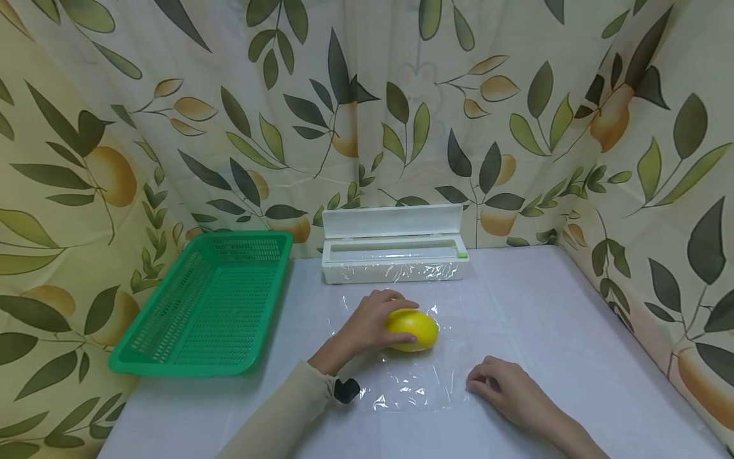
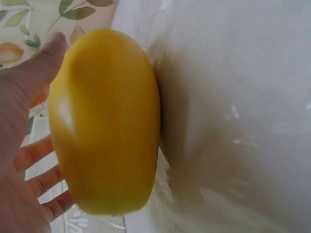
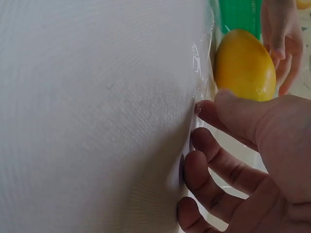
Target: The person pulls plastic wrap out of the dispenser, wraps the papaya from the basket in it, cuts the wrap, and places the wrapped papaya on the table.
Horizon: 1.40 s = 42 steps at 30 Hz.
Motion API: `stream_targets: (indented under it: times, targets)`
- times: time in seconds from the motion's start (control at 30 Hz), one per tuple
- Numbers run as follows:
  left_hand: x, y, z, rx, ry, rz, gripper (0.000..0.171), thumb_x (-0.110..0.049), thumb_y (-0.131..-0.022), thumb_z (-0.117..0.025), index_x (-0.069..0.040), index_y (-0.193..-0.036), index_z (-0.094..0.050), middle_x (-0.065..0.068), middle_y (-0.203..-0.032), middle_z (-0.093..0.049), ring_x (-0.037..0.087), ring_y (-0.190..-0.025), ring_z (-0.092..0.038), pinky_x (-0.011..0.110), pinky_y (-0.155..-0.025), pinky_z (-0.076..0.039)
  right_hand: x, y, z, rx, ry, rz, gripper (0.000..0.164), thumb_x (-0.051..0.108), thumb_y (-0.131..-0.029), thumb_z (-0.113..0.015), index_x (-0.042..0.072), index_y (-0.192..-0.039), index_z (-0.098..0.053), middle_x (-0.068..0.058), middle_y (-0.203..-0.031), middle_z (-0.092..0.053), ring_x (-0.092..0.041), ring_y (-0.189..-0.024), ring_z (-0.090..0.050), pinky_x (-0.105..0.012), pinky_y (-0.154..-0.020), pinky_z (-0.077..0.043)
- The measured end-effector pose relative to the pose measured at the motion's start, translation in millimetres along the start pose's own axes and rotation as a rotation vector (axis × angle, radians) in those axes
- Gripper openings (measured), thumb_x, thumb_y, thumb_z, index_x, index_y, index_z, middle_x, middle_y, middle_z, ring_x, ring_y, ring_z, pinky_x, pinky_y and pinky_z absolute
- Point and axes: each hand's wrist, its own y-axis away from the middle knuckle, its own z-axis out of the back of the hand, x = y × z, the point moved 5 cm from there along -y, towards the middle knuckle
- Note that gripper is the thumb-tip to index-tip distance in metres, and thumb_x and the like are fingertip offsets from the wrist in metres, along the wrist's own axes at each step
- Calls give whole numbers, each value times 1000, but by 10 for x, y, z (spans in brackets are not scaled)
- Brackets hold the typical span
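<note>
A smooth yellow mango [image 1: 412, 330] lies on its side over a sheet of clear plastic wrap [image 1: 410, 386] spread on the table. My left hand [image 1: 375, 322] holds the mango from its left end, thumb along the near side and fingers over the far side. In the left wrist view the mango [image 2: 107, 124] fills the space in front of the thumb and spread fingers. At the right edge of the wrap is my right hand [image 1: 510, 390], its thumb and index finger pinching the film's edge. Its other fingers [image 3: 197, 170] curl against the white tablecloth.
Behind the wrap stands a white plastic-wrap dispenser box [image 1: 395, 271], lid raised, with a film roll inside and a green piece [image 1: 462, 255] at its right end. A green plastic basket [image 1: 212, 312] sits at the left. Leaf-patterned curtains [image 1: 373, 115] surround the table.
</note>
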Motion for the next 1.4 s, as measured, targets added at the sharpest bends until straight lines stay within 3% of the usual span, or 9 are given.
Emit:
stream_targets:
  times: [0.2,0.33,0.6,0.77,0.87,1.1,1.17,1.4]
  targets:
    - [110,275,134,-114,69,38,56,-43,-83,-85,-28,-134,-68,3,-144,-57,22,-132,-51,50,-106,-42,35,-6,-1,32,-52,77,10,18,-91,-77,23,-98,-73,21,-82,-55,2,-68,-44,-22,-61,-41]
    - [175,497,212,-175,93,27,55,-37,-82,-88,-26,-132,-69,3,-142,-57,22,-131,-52,51,-104,-44,26,3,-1,47,-50,89,14,19,-90,-79,25,-100,-71,21,-84,-54,1,-68,-44,-22,-61,-41]
    - [260,771,243,-212,106,10,56,-32,-79,-90,-26,-131,-69,6,-138,-60,23,-129,-54,52,-102,-45,-3,36,33,48,-60,103,19,20,-87,-81,25,-101,-69,18,-88,-57,0,-67,-45,-21,-61,-41]
    - [317,953,269,-213,137,30,57,-29,-78,-91,-26,-131,-69,6,-136,-61,24,-129,-54,56,-102,-45,-10,46,35,72,-93,131,22,26,-86,-83,23,-103,-70,16,-90,-58,0,-69,-46,-21,-62,-41]
    - [357,1104,288,-202,140,47,54,-27,-76,-93,-23,-125,-71,2,-128,-65,22,-121,-57,51,-99,-47,-17,62,40,91,-104,139,25,29,-85,-83,22,-105,-70,15,-91,-57,-1,-72,-47,-22,-63,-41]
    - [469,1472,198,-36,146,107,50,-34,-72,-94,-25,-117,-75,-12,-116,-65,14,-109,-56,41,-95,-47,-32,92,29,141,-103,83,25,28,-84,-84,25,-105,-71,13,-97,-57,-3,-76,-47,-23,-65,-42]
    - [482,1540,167,-16,141,94,48,-34,-72,-94,-26,-115,-76,-12,-115,-65,13,-108,-55,40,-95,-46,-32,93,28,138,-97,80,23,25,-84,-84,25,-103,-71,12,-98,-58,-3,-76,-47,-23,-65,-42]
    - [447,1584,156,-101,109,20,48,-37,-73,-93,-25,-115,-75,-13,-116,-63,11,-107,-56,40,-96,-45,-23,88,19,125,-94,80,20,22,-84,-84,25,-100,-72,12,-98,-58,-1,-75,-47,-22,-64,-43]
